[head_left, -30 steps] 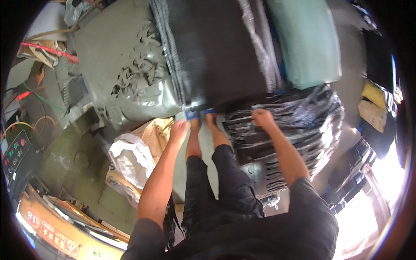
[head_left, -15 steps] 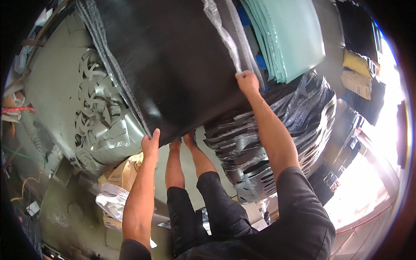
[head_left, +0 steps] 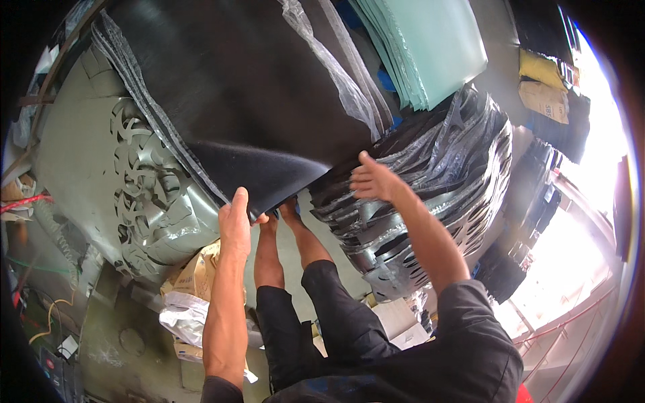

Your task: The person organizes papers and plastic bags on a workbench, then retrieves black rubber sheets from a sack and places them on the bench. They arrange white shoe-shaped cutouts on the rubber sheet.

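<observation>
A large black sheet (head_left: 245, 94) lies across the top of a stack, its near left corner lifted into a curled fold. My left hand (head_left: 234, 218) is closed on that corner, thumb on top. My right hand (head_left: 375, 178) hangs just off the sheet's near right corner, fingers spread, holding nothing. Along the sheet's right side runs a crumpled strip of clear plastic film (head_left: 322, 57). Layered ragged edges (head_left: 144, 97) show along the left side. Below my right hand is a pile of black sheets with cut-out holes (head_left: 410, 195).
Pale green sheets (head_left: 430, 47) are stacked at the far right. To the left sits a grey-green pile with curved cut-outs (head_left: 144, 171). A brown paper sack (head_left: 198, 272) and white plastic (head_left: 185, 314) lie near my left forearm. Yellow (head_left: 541, 70) and tan sacks (head_left: 544, 101) stand farther right.
My right hand has let go of the sheet's right edge and plastic film and opened. The left hand keeps its corner, which now curls up in a fold. The view has shifted slightly.
</observation>
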A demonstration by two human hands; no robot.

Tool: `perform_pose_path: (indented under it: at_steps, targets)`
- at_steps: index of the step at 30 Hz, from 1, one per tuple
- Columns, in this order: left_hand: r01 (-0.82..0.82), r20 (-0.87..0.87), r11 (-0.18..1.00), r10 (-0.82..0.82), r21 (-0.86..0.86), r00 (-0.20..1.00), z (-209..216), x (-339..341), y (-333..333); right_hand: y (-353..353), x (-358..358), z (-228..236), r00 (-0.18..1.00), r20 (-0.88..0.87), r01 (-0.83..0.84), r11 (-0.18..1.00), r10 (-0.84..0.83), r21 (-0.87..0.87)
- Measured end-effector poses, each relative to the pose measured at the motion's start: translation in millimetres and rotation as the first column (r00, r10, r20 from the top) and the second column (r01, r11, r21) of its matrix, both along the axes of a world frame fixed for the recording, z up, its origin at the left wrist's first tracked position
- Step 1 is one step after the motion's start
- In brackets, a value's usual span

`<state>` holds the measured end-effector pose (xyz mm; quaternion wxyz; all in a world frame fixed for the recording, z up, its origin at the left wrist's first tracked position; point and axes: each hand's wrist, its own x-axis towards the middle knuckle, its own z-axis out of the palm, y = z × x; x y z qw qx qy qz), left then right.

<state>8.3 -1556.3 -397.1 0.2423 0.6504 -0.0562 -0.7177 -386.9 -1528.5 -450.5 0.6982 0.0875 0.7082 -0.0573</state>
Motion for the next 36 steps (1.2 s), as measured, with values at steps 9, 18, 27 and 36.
perform_pose_path:
  at_steps: [9,18,27,36]
  targets:
    - [0.045,-0.013,0.98,-0.048,-0.195,0.999,57.5,-14.0,-42.7,-22.9,106.7,-30.0,0.671,0.361,0.724,0.676,-0.647,-0.135]
    - [-0.186,-0.165,0.926,0.138,-0.328,0.977,107.5,26.0,-48.1,-86.7,112.7,102.9,0.989,-0.144,-0.112,0.765,0.026,-0.634]
    - [-0.17,-0.134,0.913,0.129,-0.37,0.983,156.3,82.0,-39.3,-112.8,158.1,206.9,0.961,-0.269,-0.244,0.669,0.068,-0.702]
    - [-0.21,-0.045,0.902,0.209,-0.378,0.977,220.3,108.7,-38.3,-120.6,192.7,287.4,0.945,-0.323,-0.291,0.565,0.047,-0.772]
